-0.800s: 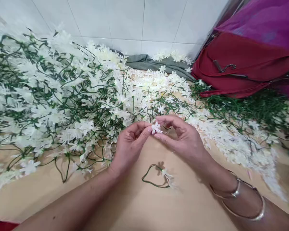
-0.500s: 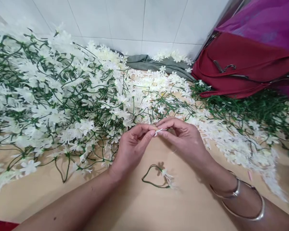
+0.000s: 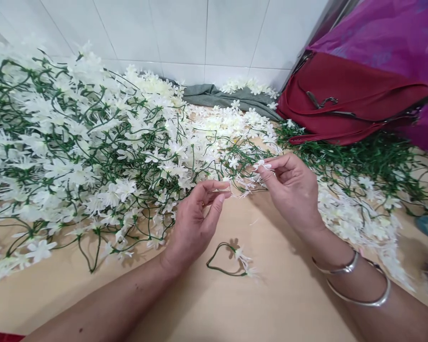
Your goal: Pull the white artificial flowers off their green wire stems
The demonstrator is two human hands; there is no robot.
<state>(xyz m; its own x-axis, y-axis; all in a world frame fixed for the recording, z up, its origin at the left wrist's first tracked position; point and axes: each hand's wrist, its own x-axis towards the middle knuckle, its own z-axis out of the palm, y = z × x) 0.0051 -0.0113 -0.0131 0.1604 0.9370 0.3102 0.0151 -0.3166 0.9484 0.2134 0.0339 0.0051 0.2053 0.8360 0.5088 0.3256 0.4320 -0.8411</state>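
Parting, over the worktop [image 3: 281,304], left hand [image 3: 195,223] and right hand [image 3: 295,192], closer earlier; leaving bare room toward the near edge, around a stem [image 3: 231,273]; curling left fingertips [image 3: 218,203] close, cannot tell if gripping; pinching a flower [image 3: 262,165] in the right, short of the far edge.

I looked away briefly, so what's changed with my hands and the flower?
Your right hand has drawn away from your left hand, rightward and farther from you, carrying a small white flower. Whether the left holds anything is unclear. The green stem loop and flower heap stayed put.
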